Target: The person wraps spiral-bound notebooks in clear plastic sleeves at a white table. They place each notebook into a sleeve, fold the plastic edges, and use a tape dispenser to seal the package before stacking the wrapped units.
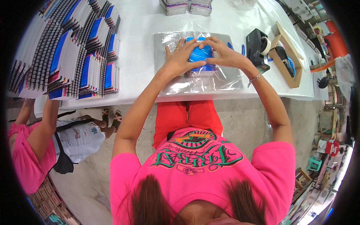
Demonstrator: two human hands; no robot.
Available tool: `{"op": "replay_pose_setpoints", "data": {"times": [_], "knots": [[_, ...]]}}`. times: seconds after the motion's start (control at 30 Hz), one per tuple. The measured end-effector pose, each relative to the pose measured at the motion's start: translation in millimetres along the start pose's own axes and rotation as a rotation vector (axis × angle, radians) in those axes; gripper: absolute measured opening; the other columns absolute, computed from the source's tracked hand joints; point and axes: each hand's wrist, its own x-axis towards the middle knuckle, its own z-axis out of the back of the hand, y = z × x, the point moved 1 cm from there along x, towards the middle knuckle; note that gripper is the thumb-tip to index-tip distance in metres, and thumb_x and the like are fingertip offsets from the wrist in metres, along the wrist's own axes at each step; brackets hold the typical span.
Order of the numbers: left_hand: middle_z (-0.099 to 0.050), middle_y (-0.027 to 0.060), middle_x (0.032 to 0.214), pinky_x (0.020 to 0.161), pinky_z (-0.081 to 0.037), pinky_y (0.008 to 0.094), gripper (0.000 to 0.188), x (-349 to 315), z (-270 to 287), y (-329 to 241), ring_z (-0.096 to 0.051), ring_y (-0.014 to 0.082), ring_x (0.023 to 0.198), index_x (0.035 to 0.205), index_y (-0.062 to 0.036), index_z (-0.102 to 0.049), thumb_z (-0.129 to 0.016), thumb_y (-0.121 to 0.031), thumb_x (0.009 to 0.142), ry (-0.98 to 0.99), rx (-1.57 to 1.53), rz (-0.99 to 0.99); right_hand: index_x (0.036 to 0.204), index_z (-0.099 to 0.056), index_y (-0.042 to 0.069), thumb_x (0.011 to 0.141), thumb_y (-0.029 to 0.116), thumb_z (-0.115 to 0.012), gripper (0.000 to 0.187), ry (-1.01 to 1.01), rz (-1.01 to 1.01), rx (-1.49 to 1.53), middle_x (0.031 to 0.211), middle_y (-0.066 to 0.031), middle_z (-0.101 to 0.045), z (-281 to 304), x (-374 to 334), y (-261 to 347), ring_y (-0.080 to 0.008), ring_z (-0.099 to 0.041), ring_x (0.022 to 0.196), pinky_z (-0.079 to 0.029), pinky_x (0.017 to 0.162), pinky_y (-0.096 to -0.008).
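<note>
1. Centrally, both hands, left (182,56) and right (221,54), press curled fingers (195,44) onto a blue pack (201,56) inside clear wrap (195,84) on the counter (142,33).
2. Spiral notebooks (71,52) stacked left; black tape dispenser (257,47) right.

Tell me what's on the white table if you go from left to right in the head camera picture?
Rows of spiral notebooks → left hand → blue notebook stack in clear plastic wrap → right hand → black tape dispenser → wooden tray.
</note>
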Motion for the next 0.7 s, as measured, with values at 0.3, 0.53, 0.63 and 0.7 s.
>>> {"op": "replay_pose_setpoints", "data": {"times": [0.3, 0.53, 0.63, 0.7], "knots": [[-0.021, 0.0120, 0.156, 0.106, -0.005, 0.0745, 0.064, 3.4, -3.2, 10.4, -0.005, 0.0421, 0.145, 0.125, -0.0348, -0.061, -0.076, -0.059, 0.068, -0.276, -0.168, 0.003, 0.133, -0.047, 0.021, 0.074, 0.045, -0.075, 0.070, -0.060, -0.085, -0.240, 0.136, -0.0213, -0.042, -13.0, 5.1, -5.8, -0.0451, -0.048, 0.115, -0.038, 0.100, -0.0509], [-0.021, 0.0185, 0.155, 0.107, -0.004, 0.0737, 0.057, -1.9, 8.1, 1.4, -0.004, 0.0431, 0.145, 0.114, -0.0396, -0.069, -0.079, -0.060, 0.062, -0.167, 0.021, 0.207, 0.126, -0.058, 0.009, 0.079, 0.036, -0.073, 0.056, -0.634, -0.141, -0.227, 0.123, -0.0145, -0.059, 19.6, -38.6, -19.2, -0.0302, -0.050, 0.122, -0.037, 0.104, -0.0422], [-0.021, 0.0188, 0.155, 0.107, -0.003, 0.0727, 0.056, -1.4, 7.6, 0.0, -0.003, 0.0434, 0.145, 0.114, -0.0397, -0.069, -0.078, -0.060, 0.063, -0.166, -0.008, 0.192, 0.104, -0.071, 0.009, 0.081, 0.039, -0.068, 0.038, -1.186, -0.687, -0.745, 0.107, -0.0180, -0.067, 53.3, -121.9, -75.8, -0.0338, -0.059, 0.107, -0.043, 0.092, -0.0426], [-0.021, 0.0182, 0.155, 0.108, -0.003, 0.0722, 0.055, 5.0, 3.9, -6.2, -0.004, 0.0434, 0.145, 0.114, -0.0395, -0.069, -0.078, -0.059, 0.064, -0.141, -0.014, 0.173, 0.102, -0.072, 0.010, 0.086, 0.048, -0.065, 0.042, -0.989, -0.933, -0.742, 0.092, -0.0157, -0.068, 65.0, -196.3, -144.1, -0.0293, -0.061, 0.074, -0.049, 0.074, -0.0422]]}}
